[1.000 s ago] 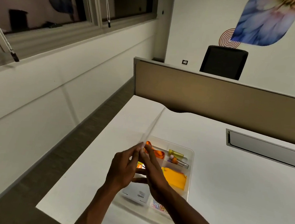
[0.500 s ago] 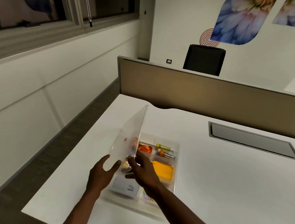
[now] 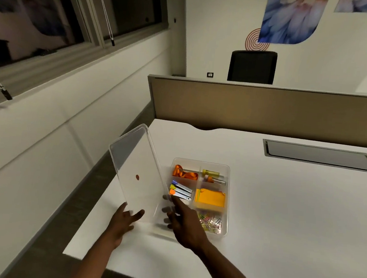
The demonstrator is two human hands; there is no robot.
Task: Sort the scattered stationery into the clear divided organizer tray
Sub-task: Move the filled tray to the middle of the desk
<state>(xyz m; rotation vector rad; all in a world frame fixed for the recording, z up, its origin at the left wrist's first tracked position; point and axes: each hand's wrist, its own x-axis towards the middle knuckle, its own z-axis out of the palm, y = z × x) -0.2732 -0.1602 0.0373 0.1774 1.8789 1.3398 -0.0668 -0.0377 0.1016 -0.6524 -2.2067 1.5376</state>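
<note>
The clear divided organizer tray [image 3: 228,188] sits on the white desk. It holds orange scissors [image 3: 184,174], small markers [image 3: 213,177], colour-capped clips [image 3: 180,190], orange sticky notes [image 3: 211,198] and paper clips [image 3: 210,222]. A clear lid [image 3: 135,168] stands tilted on edge at the tray's left side. My left hand [image 3: 126,219] holds its lower edge from the left. My right hand [image 3: 182,220] grips its right edge, fingers showing through the plastic.
The white desk [image 3: 282,214] stretches right, with a grey cable hatch [image 3: 318,155] at the back. A tan partition [image 3: 269,111] closes the far edge. The desk's left edge drops to the floor. A black chair [image 3: 252,66] stands behind.
The lid has swung further left, away from over the tray, uncovering its compartments. Both hands moved with it, and the camera view shifted a little.
</note>
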